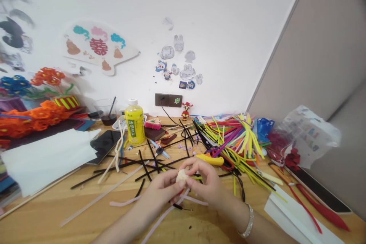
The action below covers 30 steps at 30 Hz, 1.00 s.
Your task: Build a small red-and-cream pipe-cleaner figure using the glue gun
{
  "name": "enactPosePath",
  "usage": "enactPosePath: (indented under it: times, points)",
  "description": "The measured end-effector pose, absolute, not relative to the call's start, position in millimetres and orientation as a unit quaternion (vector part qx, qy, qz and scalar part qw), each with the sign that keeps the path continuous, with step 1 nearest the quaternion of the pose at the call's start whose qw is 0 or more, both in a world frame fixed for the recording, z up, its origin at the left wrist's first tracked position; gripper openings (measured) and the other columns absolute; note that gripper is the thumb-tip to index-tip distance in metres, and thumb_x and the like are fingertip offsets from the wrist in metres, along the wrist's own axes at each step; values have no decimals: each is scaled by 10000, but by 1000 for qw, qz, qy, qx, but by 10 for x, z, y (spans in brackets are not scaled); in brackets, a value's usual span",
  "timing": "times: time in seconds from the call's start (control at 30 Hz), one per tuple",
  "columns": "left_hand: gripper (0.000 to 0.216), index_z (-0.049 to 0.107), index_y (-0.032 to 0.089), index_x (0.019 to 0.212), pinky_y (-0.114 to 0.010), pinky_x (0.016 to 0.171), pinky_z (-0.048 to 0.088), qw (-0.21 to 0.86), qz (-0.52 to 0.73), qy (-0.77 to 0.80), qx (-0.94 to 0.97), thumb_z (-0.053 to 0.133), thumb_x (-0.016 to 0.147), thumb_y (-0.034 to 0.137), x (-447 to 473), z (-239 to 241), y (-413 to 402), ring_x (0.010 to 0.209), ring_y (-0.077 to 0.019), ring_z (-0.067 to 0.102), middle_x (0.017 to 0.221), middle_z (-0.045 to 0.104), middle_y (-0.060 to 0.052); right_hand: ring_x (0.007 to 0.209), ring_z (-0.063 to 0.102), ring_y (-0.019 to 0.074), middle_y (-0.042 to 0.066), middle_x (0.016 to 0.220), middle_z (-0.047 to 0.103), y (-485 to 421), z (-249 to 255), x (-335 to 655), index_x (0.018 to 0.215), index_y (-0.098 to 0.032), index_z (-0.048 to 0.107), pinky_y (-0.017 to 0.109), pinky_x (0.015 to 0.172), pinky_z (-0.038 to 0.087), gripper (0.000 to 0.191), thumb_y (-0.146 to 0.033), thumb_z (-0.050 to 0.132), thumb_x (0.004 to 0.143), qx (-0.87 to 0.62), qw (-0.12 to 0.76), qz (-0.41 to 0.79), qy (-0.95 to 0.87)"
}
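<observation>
My left hand [161, 190] and my right hand [207, 183] meet above the wooden table [57, 217], both pinching a small cream fuzzy ball [182, 176] between their fingertips. Pale pink pipe cleaners [160, 219] lie on the wood just under the hands, and one seems to run up toward the ball. A silver bracelet [248, 221] circles my right wrist. Black pipe cleaners [148, 164] are scattered just beyond my hands.
A heap of coloured pipe cleaners [237, 137] lies right of centre beside a yellow-handled tool [211, 159]. A yellow bottle [134, 124], a dark tablet [104, 143], white paper [45, 158] and orange flowers [34, 116] sit left. Plastic bags [309, 133] and red-handled scissors [317, 207] are right.
</observation>
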<state>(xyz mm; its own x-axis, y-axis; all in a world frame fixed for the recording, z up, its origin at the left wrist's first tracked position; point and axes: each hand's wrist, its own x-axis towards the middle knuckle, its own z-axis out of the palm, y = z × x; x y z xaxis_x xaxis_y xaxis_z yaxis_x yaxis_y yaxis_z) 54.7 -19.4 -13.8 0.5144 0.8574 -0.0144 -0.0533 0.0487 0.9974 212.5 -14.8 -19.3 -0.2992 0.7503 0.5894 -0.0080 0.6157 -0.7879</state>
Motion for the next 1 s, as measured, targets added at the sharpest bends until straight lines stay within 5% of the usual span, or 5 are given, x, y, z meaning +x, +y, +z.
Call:
enactPosePath:
  times: [0.8,1.0]
  points:
    - [540,627,112,874,-205,473,256,587,367,350,632,560,666,605,565,-131,-226,532,-101,307,611,428,31,858,568,183,54,897,587,-177,-197,2101,698,-198,461,335,780,437,155,-66,542,699,-288,535,346,-715]
    - [537,654,137,906,-220,518,306,563,381,360,638,567,658,605,569,-95,-240,555,-124,360,669,532,3,858,567,180,55,907,588,-167,-221,2091,698,-202,466,337,772,443,145,-85,552,711,-280,535,340,-721]
